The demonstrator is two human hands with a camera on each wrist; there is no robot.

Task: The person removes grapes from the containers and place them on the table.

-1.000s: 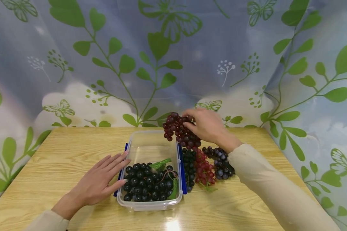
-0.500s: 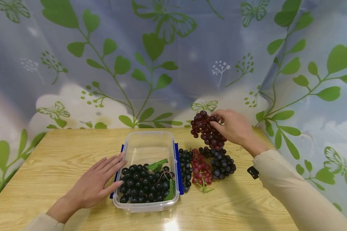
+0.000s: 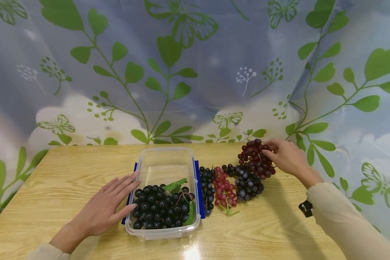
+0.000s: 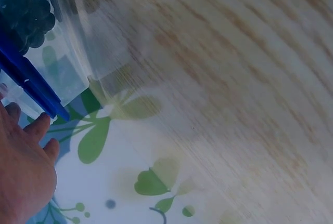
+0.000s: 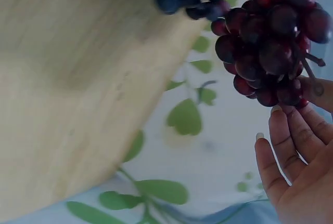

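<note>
Dark red grapes [image 3: 256, 159] hang in the right hand [image 3: 287, 157], which pinches the bunch near its stem at the back right of the table. In the right wrist view the red bunch [image 5: 270, 42] shows its stem beside the thumb. With fingers extended, the left hand [image 3: 99, 207] rests against the left side of a clear plastic container [image 3: 164, 233] with blue side clips. Inside it lie black grapes [image 3: 160, 207] with green leaves. Its blue clip [image 4: 31, 76] is close to the left fingertips in the left wrist view.
Right of the container lie more bunches side by side: narrow black grapes [image 3: 207, 187], pinkish-red grapes [image 3: 225, 187] and bluish-black grapes [image 3: 248, 184]. All stand on a light wooden table [image 3: 84, 162]. A leaf-patterned cloth [image 3: 195, 72] hangs behind it.
The right hand has carried the dark red bunch rightward and lower, from beside the container to beyond the bluish-black grapes. The left hand has stayed at the container.
</note>
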